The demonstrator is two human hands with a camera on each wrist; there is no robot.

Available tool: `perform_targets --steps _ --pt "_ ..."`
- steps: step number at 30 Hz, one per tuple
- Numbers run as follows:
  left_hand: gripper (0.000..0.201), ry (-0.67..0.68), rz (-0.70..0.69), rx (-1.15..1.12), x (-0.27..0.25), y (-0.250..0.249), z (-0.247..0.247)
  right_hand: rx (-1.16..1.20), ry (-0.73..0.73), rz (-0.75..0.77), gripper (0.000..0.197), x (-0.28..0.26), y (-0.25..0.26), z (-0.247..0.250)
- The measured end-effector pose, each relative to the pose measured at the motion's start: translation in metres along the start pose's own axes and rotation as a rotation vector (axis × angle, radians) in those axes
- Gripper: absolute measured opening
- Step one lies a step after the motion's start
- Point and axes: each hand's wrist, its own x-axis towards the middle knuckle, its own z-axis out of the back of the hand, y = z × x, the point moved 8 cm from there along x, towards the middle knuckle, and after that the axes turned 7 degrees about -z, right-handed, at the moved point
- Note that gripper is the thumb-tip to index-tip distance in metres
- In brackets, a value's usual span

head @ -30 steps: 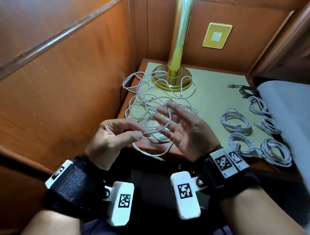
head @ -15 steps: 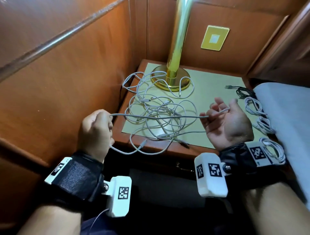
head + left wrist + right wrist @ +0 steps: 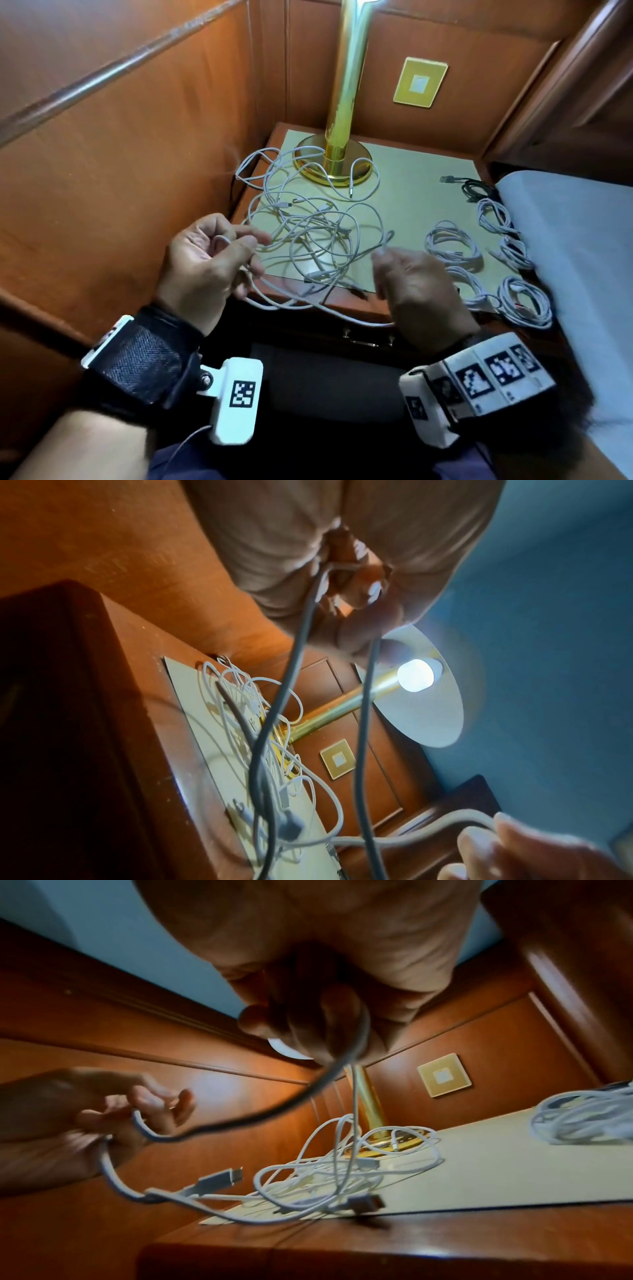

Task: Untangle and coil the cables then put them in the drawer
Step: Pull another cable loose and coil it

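A loose tangle of white cables [image 3: 308, 233] lies on the cream mat [image 3: 418, 185] in front of the lamp. One white cable [image 3: 356, 255] from it runs slack between my hands above the table's front edge. My left hand [image 3: 239, 241] pinches it between thumb and fingers, a small loop showing at the fingertips [image 3: 342, 569]. My right hand [image 3: 382, 255], back to the camera, has its curled fingers [image 3: 308, 1023] round the same cable. Several coiled white cables [image 3: 452, 243] lie on the mat's right side. The drawer handle [image 3: 368, 337] shows below the tabletop.
A brass lamp [image 3: 334, 161] stands at the back of the nightstand, with cable strands round its base. A dark cable [image 3: 474, 188] lies at the back right. Wood panelling closes the left and back. A bed [image 3: 565, 260] borders the right.
My hands were spread wide with the cable stretched taut. Now the right hand has swung back left and turned palm down, and the cable hangs slack between the hands.
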Motion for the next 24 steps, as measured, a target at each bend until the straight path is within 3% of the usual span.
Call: perform_targets --steps 4,9,11,15,18,22,24 --pt "0.014 0.144 0.204 -0.018 -0.013 0.014 -0.022 -0.117 0.151 0.167 0.050 -0.017 0.037 -0.029" --pt "0.059 0.470 0.210 0.206 -0.026 0.021 -0.040 -0.196 0.235 0.366 0.055 -0.030 0.065 -0.046" --pt "0.063 0.528 0.233 0.178 -0.032 0.023 -0.047 -0.200 0.271 0.432 0.053 -0.032 0.071 -0.050" --pt "0.040 0.535 0.238 0.110 -0.038 0.022 -0.056 -0.110 0.352 0.515 0.046 -0.040 0.077 -0.056" --pt "0.019 0.537 0.218 0.138 -0.039 0.018 -0.058 -0.022 0.318 0.471 0.049 -0.037 0.075 -0.051" --pt "0.016 0.363 0.054 0.330 -0.020 0.015 -0.036 0.151 0.187 0.433 0.035 -0.026 0.062 -0.030" --pt "0.018 0.244 -0.051 0.421 -0.010 0.008 -0.022 0.156 0.059 0.341 0.039 -0.009 0.041 -0.018"
